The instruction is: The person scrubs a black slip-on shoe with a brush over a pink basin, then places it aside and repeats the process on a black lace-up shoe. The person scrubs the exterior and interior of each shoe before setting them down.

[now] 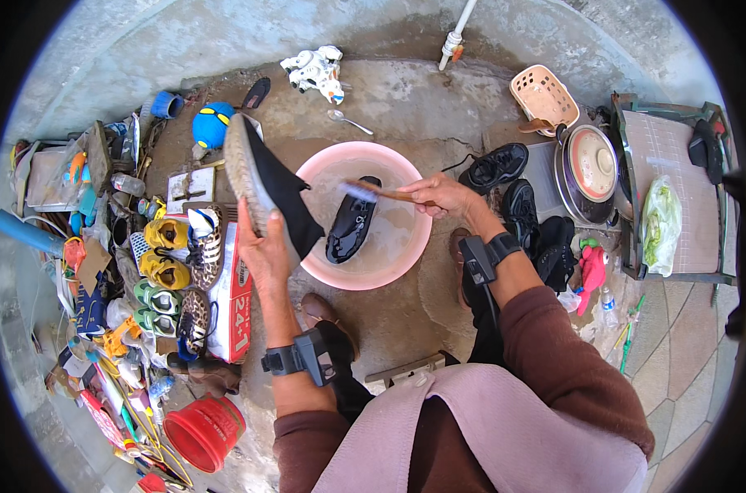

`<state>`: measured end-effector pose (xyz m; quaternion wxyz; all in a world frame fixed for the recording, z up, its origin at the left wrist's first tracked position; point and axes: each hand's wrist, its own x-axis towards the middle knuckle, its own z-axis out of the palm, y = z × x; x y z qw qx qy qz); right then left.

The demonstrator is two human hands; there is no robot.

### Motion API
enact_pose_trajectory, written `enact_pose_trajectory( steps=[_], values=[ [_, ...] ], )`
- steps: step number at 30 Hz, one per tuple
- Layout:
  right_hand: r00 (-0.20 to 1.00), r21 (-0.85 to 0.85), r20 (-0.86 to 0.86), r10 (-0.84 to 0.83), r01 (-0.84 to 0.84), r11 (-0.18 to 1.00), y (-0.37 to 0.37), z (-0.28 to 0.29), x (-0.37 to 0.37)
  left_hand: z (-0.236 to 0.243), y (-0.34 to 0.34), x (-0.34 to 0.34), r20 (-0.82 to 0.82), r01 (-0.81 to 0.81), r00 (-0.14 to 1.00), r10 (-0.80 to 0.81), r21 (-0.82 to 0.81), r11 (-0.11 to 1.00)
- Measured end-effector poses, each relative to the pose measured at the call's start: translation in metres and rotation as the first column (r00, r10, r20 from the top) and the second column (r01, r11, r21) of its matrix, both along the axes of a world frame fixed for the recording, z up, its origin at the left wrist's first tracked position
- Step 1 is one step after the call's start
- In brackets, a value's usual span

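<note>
My left hand [262, 251] grips a black slip-on shoe [278, 185] by its pale sole, holding it up at the left rim of a pink basin [418, 168]. In my right hand [451, 197] is a wooden-handled scrub brush [389, 194], its fingers closed round the handle. The bristle end hangs over the basin, above a second black shoe [352, 226] lying wet in cloudy water. Whether the bristles touch that shoe I cannot tell. The brush head and the held shoe are apart.
Several shoes, with a leopard-print pair [194, 320], crowd the left beside a red-and-white box [235, 304]. Black sneakers [495, 167] stand right of the basin. A spoon [350, 122] and a white toy [314, 72] lie beyond it. A red bucket [204, 433] stands near left.
</note>
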<state>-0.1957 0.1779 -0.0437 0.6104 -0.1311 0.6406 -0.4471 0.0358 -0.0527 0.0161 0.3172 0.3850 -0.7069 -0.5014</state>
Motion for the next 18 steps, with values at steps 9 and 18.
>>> enact_pose_trajectory(
  steps=[9, 18],
  values=[
    [0.654, 0.438, -0.588, 0.476, -0.237, 0.867, 0.008, -0.166, 0.079, -0.003, -0.008, 0.007, -0.394, 0.039, 0.897, 0.203, 0.526, 0.849],
    [0.999, -0.178, 0.016, -0.033, 0.035, 0.983, 0.013, 0.079, 0.015, -0.007, -0.01, 0.013, -0.398, 0.128, 0.896, 0.198, 0.656, 0.744]
  ],
)
